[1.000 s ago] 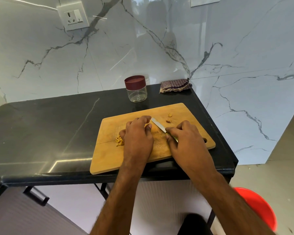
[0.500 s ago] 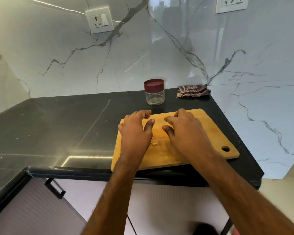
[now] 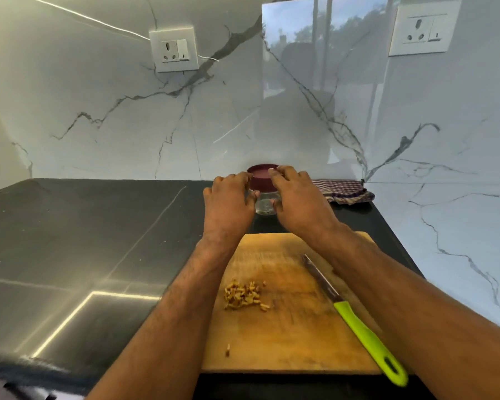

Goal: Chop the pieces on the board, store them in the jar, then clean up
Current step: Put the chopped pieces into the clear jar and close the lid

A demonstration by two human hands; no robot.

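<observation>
Both hands gone from board since a moment ago — knife [image 3: 355, 313] now lies released on board [image 3: 295, 339], back of right wrist, blade pointing away.

Left hand [image 3: 228, 204] curls round clear jar [image 3: 264, 204] body; right hand [image 3: 296, 197] has fingers curled over maroon lid [image 3: 261, 177]. Jar stands on table [image 3: 98, 241] just beyond board, striped cloth [image 3: 344, 192] just right of right grip.

Chopped pieces [image 3: 243, 294] in small heap behind left forearm, one stray [image 3: 228, 350] nearer body.

Judgement: chopping over — lid-opening next, then transfer.
</observation>
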